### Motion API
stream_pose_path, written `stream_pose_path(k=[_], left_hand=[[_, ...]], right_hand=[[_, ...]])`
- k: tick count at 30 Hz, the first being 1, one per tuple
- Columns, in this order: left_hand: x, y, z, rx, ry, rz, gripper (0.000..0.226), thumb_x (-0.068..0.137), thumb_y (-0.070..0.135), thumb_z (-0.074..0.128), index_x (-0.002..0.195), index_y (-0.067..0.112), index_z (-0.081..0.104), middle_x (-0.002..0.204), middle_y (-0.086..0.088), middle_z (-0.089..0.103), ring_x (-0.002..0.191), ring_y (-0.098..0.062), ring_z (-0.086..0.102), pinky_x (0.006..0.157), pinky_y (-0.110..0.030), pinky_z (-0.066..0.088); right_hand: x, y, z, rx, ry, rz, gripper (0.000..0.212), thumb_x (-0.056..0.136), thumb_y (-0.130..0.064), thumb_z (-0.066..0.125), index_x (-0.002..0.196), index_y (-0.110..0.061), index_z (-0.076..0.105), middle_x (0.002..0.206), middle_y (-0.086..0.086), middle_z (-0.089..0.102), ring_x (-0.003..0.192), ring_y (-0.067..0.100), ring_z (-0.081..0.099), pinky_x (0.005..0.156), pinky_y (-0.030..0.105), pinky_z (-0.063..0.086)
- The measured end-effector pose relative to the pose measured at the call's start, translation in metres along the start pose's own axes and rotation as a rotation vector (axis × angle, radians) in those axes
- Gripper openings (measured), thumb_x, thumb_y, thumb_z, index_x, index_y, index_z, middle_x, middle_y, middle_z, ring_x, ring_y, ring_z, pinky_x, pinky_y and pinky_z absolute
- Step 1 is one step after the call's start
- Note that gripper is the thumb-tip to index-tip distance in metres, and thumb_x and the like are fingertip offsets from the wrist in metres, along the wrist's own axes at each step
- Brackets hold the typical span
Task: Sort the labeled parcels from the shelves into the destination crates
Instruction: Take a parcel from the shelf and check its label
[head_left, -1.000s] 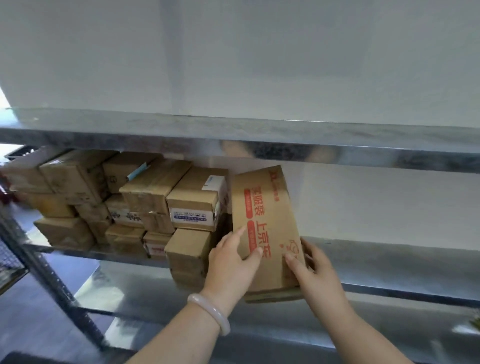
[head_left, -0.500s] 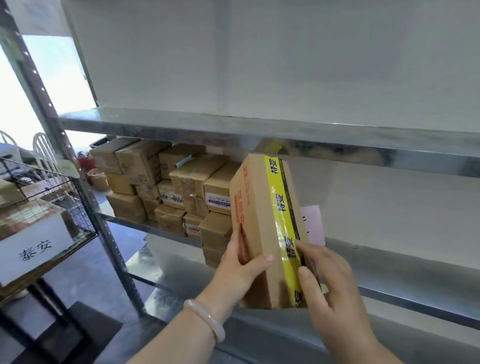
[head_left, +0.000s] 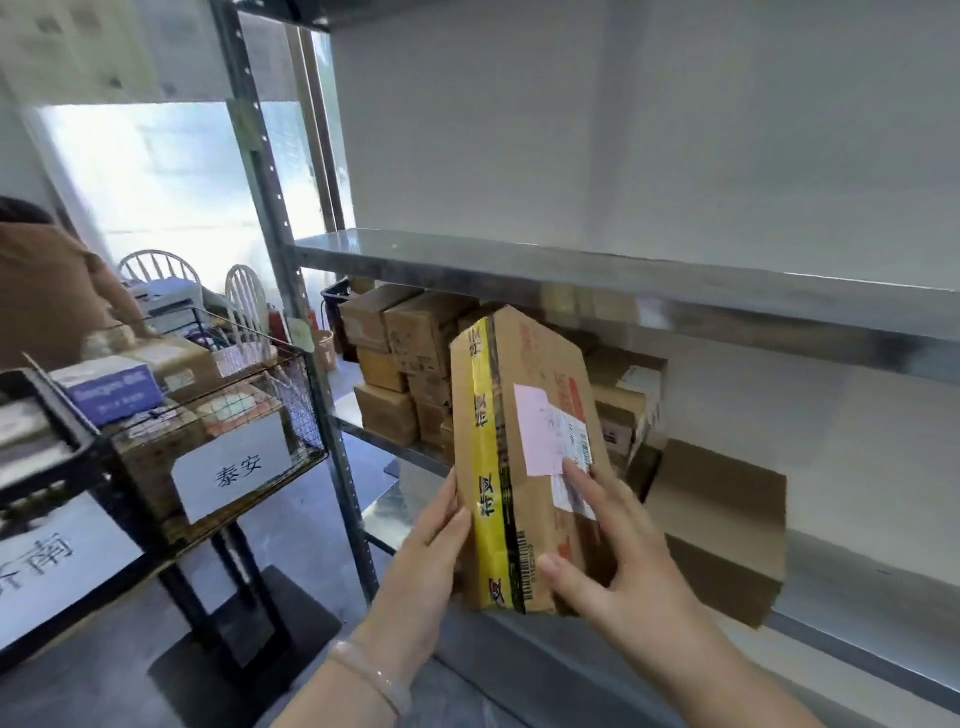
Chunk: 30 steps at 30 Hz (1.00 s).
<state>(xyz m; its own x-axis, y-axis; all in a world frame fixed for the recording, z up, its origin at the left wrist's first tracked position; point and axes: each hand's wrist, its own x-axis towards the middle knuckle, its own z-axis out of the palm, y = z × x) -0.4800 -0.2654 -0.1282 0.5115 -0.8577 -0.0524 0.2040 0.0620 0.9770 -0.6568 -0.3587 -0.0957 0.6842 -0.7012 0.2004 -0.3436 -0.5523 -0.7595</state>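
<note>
Parcel (head_left: 535, 519) upright, long axis vertical, held before the shelf (head_left: 675, 283), label (head_left: 545, 431) facing you | your left hand (head_left: 431, 551) grips its taped left edge, your right hand (head_left: 618, 556) clasps the labeled face | the wire crate (head_left: 291, 395) sits to your left, nearest your left hand, so swing left.

We see strong daylight from the window (head_left: 156, 171) at the left, washed out to plain white. The wall (head_left: 675, 130) is lit evenly and softly. The shelf (head_left: 623, 275) shows a dull glare along its metal top, and the boxes (head_left: 405, 353) under it lie in shadow. The parcel (head_left: 535, 353) is fairly sharp, but the print on its label (head_left: 540, 431) is too smeared to read. The crate (head_left: 296, 400) and the far left are blurred. The post (head_left: 275, 208) leans from the wide lens.
</note>
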Motion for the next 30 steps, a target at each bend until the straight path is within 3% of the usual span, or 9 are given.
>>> stream_pose_path(k=[4, 7, 10, 14, 16, 18, 21, 24, 30], left_hand=[[-0.009, 0.017, -0.053, 0.048, 0.013, 0.036, 0.067, 0.063, 0.066, 0.083, 0.118, 0.075, 0.046, 0.123, 0.024, 0.065, 0.113, -0.002, 0.064, 0.091, -0.035, 0.058], [-0.013, 0.025, -0.092, 0.095, 0.044, 0.086, 0.073, 0.053, 0.065, 0.088, 0.108, 0.083, 0.043, 0.113, 0.028, 0.067, 0.104, 0.002, 0.066, 0.08, -0.024, 0.058], [-0.016, 0.03, -0.135, 0.069, 0.124, 0.095, 0.079, 0.055, 0.049, 0.088, 0.114, 0.076, 0.044, 0.108, 0.023, 0.07, 0.099, -0.002, 0.069, 0.073, -0.022, 0.058], [-0.024, 0.04, -0.192, 0.119, 0.223, 0.108, 0.076, 0.057, 0.046, 0.083, 0.11, 0.081, 0.041, 0.109, 0.027, 0.069, 0.101, 0.0, 0.067, 0.076, -0.021, 0.057], [-0.028, 0.045, -0.221, 0.151, 0.247, 0.1, 0.084, 0.06, 0.049, 0.084, 0.122, 0.08, 0.035, 0.116, 0.028, 0.066, 0.106, -0.001, 0.066, 0.081, -0.024, 0.058], [-0.032, 0.049, -0.252, 0.169, 0.289, 0.081, 0.094, 0.059, 0.051, 0.087, 0.127, 0.079, 0.028, 0.125, 0.023, 0.063, 0.11, -0.005, 0.066, 0.085, -0.027, 0.059], [-0.037, 0.053, -0.293, 0.196, 0.32, 0.08, 0.105, 0.054, 0.053, 0.09, 0.132, 0.076, 0.024, 0.134, 0.011, 0.058, 0.113, -0.011, 0.066, 0.088, -0.032, 0.058], [-0.044, 0.058, -0.329, 0.227, 0.359, 0.064, 0.109, 0.053, 0.055, 0.089, 0.14, 0.068, 0.025, 0.139, 0.006, 0.052, 0.117, -0.018, 0.063, 0.093, -0.038, 0.056], [-0.059, 0.07, -0.388, 0.185, 0.421, 0.072, 0.1, 0.068, 0.043, 0.083, 0.145, 0.062, 0.022, 0.127, 0.021, 0.06, 0.104, -0.002, 0.067, 0.081, -0.027, 0.059]], right_hand=[[0.023, -0.034, 0.049, -0.227, -0.049, -0.071, 0.087, 0.059, -0.091, 0.043, 0.129, -0.077, -0.008, 0.151, -0.036, -0.015, 0.145, 0.004, -0.011, 0.117, 0.048, 0.014], [0.038, -0.062, 0.087, -0.22, -0.06, -0.12, 0.084, 0.069, -0.085, 0.043, 0.13, -0.074, -0.013, 0.152, -0.033, -0.016, 0.144, 0.003, -0.005, 0.116, 0.043, 0.016], [0.049, -0.086, 0.123, -0.219, -0.052, -0.252, 0.072, 0.078, -0.079, 0.038, 0.136, -0.07, -0.004, 0.154, -0.029, -0.021, 0.141, 0.001, 0.001, 0.112, 0.039, 0.02], [0.067, -0.118, 0.166, -0.349, -0.103, -0.336, 0.062, 0.078, -0.083, 0.015, 0.134, -0.072, -0.009, 0.152, -0.023, -0.032, 0.145, 0.005, -0.019, 0.119, 0.043, 0.001], [0.077, -0.133, 0.183, -0.299, -0.07, -0.302, 0.065, 0.078, -0.083, 0.018, 0.135, -0.071, -0.01, 0.15, -0.027, -0.034, 0.144, 0.003, -0.015, 0.12, 0.045, 0.01], [0.084, -0.146, 0.201, -0.278, -0.09, -0.417, 0.06, 0.084, -0.077, 0.024, 0.14, -0.069, 0.002, 0.155, -0.023, -0.027, 0.147, 0.007, -0.01, 0.118, 0.047, 0.016], [0.093, -0.162, 0.242, -0.399, -0.147, -0.686, 0.048, 0.093, -0.065, 0.025, 0.141, -0.062, 0.026, 0.161, -0.017, -0.013, 0.148, 0.009, -0.014, 0.115, 0.042, 0.002], [0.107, -0.182, 0.282, -0.307, -0.182, -0.406, 0.052, 0.093, -0.068, 0.024, 0.141, -0.066, 0.006, 0.156, -0.025, -0.021, 0.143, 0.003, -0.021, 0.113, 0.037, -0.008], [0.136, -0.198, 0.337, -0.053, -0.311, -0.086, 0.072, 0.072, -0.082, 0.024, 0.141, -0.064, 0.014, 0.161, -0.015, 0.001, 0.148, 0.016, 0.002, 0.117, 0.052, 0.016]])
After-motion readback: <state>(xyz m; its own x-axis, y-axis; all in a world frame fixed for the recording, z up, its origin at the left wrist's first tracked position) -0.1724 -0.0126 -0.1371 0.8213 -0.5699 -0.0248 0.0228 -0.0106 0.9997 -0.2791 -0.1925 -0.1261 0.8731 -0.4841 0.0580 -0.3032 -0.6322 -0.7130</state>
